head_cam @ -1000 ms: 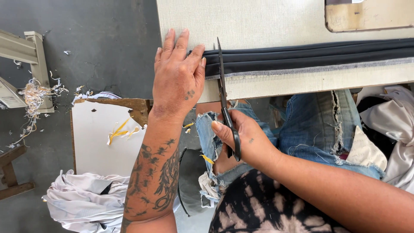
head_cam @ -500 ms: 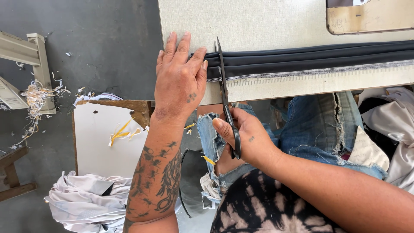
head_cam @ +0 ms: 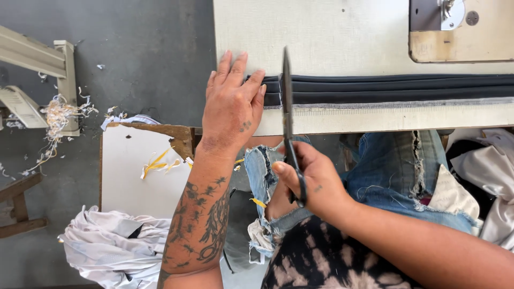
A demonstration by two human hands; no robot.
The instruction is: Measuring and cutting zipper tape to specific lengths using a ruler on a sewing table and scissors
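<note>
My left hand [head_cam: 231,107] lies flat, fingers spread, on the left end of a folded dark fabric strip [head_cam: 396,89] with a pale stitched edge, which runs across a cream table [head_cam: 321,37]. My right hand [head_cam: 308,182] grips the handles of black scissors [head_cam: 287,101]. The blades point away from me and cross the strip just right of my left fingers. Whether the blades are parted is hard to tell.
A sewing machine base [head_cam: 460,29] sits at the table's far right. Below the table edge are my torn blue jeans [head_cam: 396,166]. To the left stand a white board with yellow scraps [head_cam: 142,171], a heap of white cloth [head_cam: 115,246], and thread waste [head_cam: 56,115] on the grey floor.
The scissors and my right hand have edged slightly along the strip; my left hand stays pressed on the fabric end. Little else differs.
</note>
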